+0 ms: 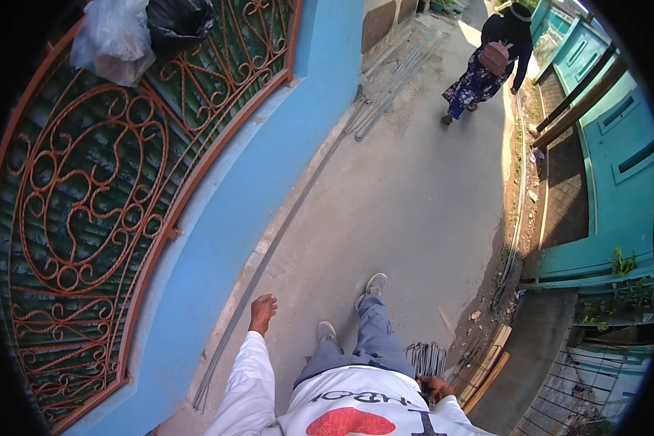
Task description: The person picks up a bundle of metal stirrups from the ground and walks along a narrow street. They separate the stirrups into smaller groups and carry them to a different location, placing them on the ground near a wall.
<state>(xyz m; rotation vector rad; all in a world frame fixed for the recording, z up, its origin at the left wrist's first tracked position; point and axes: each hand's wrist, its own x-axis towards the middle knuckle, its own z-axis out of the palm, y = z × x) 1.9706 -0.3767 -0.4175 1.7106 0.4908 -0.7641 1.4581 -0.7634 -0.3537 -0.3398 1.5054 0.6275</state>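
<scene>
My left hand point(263, 312) hangs out in front to the left, near the low blue wall, fingers curled in and nothing visible in them. My right hand point(437, 388) is low by my right hip with its fingers bent. What it holds, if anything, I cannot make out. Just beyond it shows a bundle of thin grey metal rods point(426, 357); whether the hand touches them I cannot tell. My feet are on the grey concrete lane point(407, 211), one shoe point(376, 284) ahead of the other.
A blue wall point(247, 167) with a rust-red iron fence point(94, 196) runs along the left; plastic bags point(114, 40) hang there. Long metal bars point(298, 196) lie along its foot. Ahead walks a person point(490, 62) with a pink backpack. Wooden planks point(487, 367) and turquoise walls point(628, 145) line the right.
</scene>
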